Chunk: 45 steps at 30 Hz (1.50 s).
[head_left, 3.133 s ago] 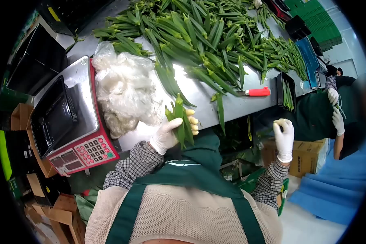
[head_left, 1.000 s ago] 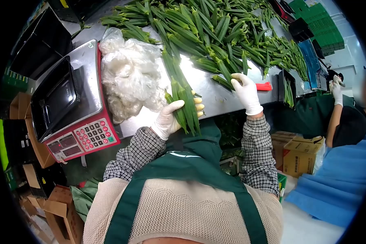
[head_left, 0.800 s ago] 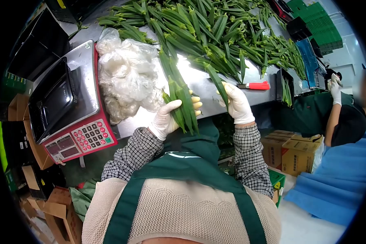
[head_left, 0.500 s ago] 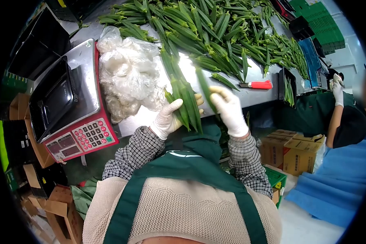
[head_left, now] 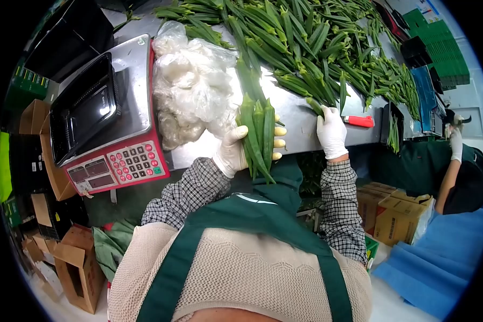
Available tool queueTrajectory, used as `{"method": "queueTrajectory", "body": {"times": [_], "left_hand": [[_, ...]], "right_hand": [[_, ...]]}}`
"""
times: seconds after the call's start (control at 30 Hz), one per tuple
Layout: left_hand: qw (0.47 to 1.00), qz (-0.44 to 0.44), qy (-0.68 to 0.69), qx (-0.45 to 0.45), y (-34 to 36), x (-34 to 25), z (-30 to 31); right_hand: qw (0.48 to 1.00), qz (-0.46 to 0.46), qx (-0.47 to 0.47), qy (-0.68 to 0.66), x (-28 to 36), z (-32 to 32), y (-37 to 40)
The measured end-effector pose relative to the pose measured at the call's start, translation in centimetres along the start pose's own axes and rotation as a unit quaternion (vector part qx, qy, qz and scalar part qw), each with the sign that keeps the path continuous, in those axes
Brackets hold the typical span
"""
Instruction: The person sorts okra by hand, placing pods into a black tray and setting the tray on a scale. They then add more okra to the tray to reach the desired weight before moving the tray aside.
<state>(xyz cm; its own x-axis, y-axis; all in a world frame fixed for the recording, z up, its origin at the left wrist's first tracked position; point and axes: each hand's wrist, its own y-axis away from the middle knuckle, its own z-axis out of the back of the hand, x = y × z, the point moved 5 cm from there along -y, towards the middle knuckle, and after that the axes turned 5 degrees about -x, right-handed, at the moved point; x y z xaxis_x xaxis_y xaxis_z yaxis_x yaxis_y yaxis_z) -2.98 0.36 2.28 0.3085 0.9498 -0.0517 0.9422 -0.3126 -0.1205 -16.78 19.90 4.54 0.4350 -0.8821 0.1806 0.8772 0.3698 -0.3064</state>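
Observation:
Several okra pods (head_left: 258, 134) lie side by side across the palm of my gloved left hand (head_left: 233, 153), with the fingertips wrapped round their far side. My gloved right hand (head_left: 332, 132) is at the near edge of the okra pile (head_left: 316, 48), its fingers closed on an okra pod (head_left: 315, 106). Just right of this hand a red-handled knife (head_left: 359, 121) lies on the metal table (head_left: 295, 126).
Crumpled clear plastic bags (head_left: 193, 86) lie left of the pods. A red scale (head_left: 126, 161) bears a black tray (head_left: 91, 107). At the right are a black tray of okra (head_left: 393, 129), cardboard boxes (head_left: 397, 214) and a co-worker's gloved hand (head_left: 456, 144).
My right hand has moved away from my left hand to the okra pile, and the pod it held is now with the others in my left hand. The view has shifted slightly.

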Motion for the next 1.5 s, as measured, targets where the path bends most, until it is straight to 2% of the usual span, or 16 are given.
{"method": "queueTrajectory", "body": {"times": [0.07,0.1,0.23,0.37,0.47,0.57,0.63,0.7,0.9,1.0,1.1,1.2,1.33,1.37,1.43,1.5], "left_hand": [[1.000,-0.002,-0.003,-0.010,0.0,-0.1,-0.1],[1.000,-0.004,-0.013,-0.019,0.1,-0.2,-0.1],[0.996,-0.017,-0.053,-0.071,-0.1,-0.1,-0.2],[0.994,-0.039,-0.058,-0.086,-0.1,-0.1,0.0],[0.992,-0.044,-0.038,-0.115,-0.2,0.0,0.4],[0.993,-0.048,-0.049,-0.095,-0.4,0.2,-0.3],[0.992,-0.052,-0.090,-0.074,-0.5,0.2,-0.1],[0.994,-0.046,-0.077,-0.064,-0.3,0.2,-0.2],[0.993,-0.036,-0.075,-0.086,0.0,0.5,0.2],[0.991,-0.032,-0.082,-0.105,0.2,0.6,0.8],[0.990,-0.032,-0.101,-0.094,0.5,0.9,0.7],[0.994,-0.016,-0.081,-0.075,0.6,0.8,1.0],[0.997,-0.003,-0.032,-0.064,0.8,1.0,-0.2],[0.998,-0.001,-0.018,-0.062,0.9,1.2,-0.7],[0.997,-0.011,-0.028,-0.070,1.3,1.7,-0.9],[0.998,0.003,-0.033,-0.061,1.5,2.0,-0.7]], "right_hand": [[0.998,0.019,-0.035,-0.042,-0.3,0.2,0.4],[0.987,-0.031,-0.007,-0.157,-0.4,0.1,0.4],[0.827,-0.207,0.098,-0.513,3.8,2.7,1.3],[0.780,-0.194,0.172,-0.569,6.6,3.5,2.6],[0.786,-0.209,0.172,-0.556,8.3,3.8,3.9],[0.837,-0.136,0.141,-0.511,10.5,4.4,4.7],[0.915,-0.067,0.118,-0.381,11.2,4.4,5.1],[0.940,-0.018,0.077,-0.331,11.7,4.5,5.1],[0.964,0.042,0.023,-0.261,12.1,6.0,4.1],[0.961,0.023,-0.030,-0.274,12.2,6.0,3.6],[0.946,-0.016,0.002,-0.323,12.3,5.2,3.3],[0.897,-0.083,0.021,-0.433,11.6,3.1,3.7],[0.911,-0.025,-0.086,-0.403,12.0,4.3,3.7],[0.906,-0.047,-0.075,-0.414,12.1,4.6,3.9],[0.917,0.006,-0.115,-0.382,12.1,5.0,4.4],[0.915,-0.031,-0.094,-0.391,11.7,5.1,4.8]]}}
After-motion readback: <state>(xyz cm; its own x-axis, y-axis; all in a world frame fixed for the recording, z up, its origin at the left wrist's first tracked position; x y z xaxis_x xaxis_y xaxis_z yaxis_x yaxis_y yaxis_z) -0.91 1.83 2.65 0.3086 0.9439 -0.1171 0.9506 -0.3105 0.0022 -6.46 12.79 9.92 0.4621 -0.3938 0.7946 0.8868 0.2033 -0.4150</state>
